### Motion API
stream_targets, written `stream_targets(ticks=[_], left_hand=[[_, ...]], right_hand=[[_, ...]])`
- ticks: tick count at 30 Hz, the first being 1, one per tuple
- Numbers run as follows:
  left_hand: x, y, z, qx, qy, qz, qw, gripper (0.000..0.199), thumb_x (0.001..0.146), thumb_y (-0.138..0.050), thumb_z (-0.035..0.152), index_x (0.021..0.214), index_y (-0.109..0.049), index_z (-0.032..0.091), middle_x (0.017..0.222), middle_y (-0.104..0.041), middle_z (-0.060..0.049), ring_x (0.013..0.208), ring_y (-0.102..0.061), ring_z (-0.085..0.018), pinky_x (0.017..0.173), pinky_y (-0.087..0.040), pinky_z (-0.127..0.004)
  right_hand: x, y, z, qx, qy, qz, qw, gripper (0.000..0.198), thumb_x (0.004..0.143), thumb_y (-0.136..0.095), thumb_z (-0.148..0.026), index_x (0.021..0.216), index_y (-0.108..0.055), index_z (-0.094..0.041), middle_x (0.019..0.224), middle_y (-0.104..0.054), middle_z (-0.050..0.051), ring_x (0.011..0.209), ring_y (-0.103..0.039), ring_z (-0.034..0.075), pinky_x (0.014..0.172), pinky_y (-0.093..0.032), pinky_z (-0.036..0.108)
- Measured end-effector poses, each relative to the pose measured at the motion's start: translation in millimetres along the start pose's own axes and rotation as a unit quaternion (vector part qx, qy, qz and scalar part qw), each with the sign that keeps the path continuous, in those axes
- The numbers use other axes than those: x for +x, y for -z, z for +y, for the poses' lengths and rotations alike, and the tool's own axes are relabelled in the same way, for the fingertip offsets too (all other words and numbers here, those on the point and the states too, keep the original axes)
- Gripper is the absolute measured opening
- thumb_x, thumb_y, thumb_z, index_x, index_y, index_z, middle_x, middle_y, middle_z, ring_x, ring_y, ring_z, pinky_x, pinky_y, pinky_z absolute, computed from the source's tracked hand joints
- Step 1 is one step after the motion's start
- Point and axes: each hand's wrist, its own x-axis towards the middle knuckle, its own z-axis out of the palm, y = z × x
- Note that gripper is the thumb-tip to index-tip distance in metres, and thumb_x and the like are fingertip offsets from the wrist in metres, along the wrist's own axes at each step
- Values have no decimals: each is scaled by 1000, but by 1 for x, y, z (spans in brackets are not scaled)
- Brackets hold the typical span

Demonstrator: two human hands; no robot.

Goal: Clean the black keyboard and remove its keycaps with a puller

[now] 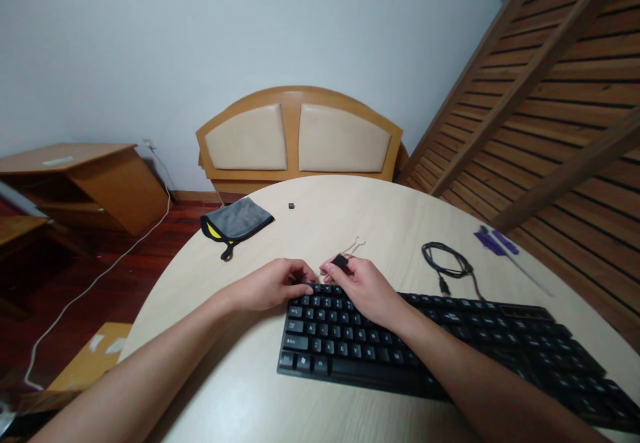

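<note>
A black keyboard (345, 349) lies on the table, running off toward the lower right. My left hand (277, 286) is at its top left corner, thumb on the edge by the top row and fingers curled behind. My right hand (367, 289) hovers over the top left keys, closed around the black handle of a wire keycap puller (341, 261). The puller's two wire prongs point away from me, toward the far side. What lies between my fingertips is too small to make out. A small black keycap (291, 206) sits apart near the table's far edge.
On the round table (210, 376) lie a grey cloth mitt (237, 219) with yellow lining, a coiled black cable (447, 259) and a purple brush-like item (493, 241). Beyond stand a wooden headboard (293, 133), a slatted wooden panel (540, 123) and a low desk (110, 189).
</note>
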Motion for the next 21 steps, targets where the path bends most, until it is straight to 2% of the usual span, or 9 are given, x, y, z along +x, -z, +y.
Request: stream_targets(ticks=[7, 14, 21], left_hand=[[0, -4, 2, 17, 11, 21, 1000, 23, 90, -65, 36, 100, -68, 16, 93, -71, -6, 84, -64, -19, 77, -49, -32], [1, -7, 1, 8, 11, 32, 999, 26, 88, -67, 39, 97, -70, 16, 95, -74, -6, 84, -67, -20, 77, -50, -32], [0, -9, 2, 65, 9, 67, 996, 28, 88, -70, 43, 95, -70, 16, 91, -74, -5, 79, -65, -19, 72, -49, -30]], right_hand=[[2, -1, 0, 25, -7, 20, 999, 23, 98, -56, -38, 106, -67, -20, 89, -72, 3, 82, -73, 18, 78, -57, 31], [1, -2, -1, 49, -9, 5, 999, 21, 97, -57, -35, 109, -67, -21, 97, -73, 3, 86, -75, 18, 81, -60, 31], [0, -2, -2, 52, -7, 0, 999, 19, 96, -59, -33, 109, -66, -20, 98, -74, 3, 87, -75, 18, 81, -61, 30]])
